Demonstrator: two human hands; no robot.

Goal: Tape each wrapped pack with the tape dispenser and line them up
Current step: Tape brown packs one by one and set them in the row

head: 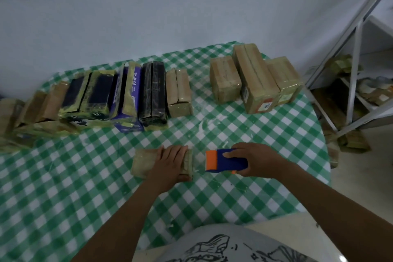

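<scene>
Left hand (170, 159) presses pack (142, 162); right hand (256, 159) grips dispenser (228, 162); labels (265, 106) blurred.

Green-checked tablecloth (223, 193), blue-orange tape dispenser (225, 160)

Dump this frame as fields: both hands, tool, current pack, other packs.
left hand: flat on the brown pack, which lies on the table
right hand: grips the tape dispenser
tape dispenser: blue and orange, beside the pack's right end
far row: packs side by side, far left
right group: three brown packs, far right
</scene>
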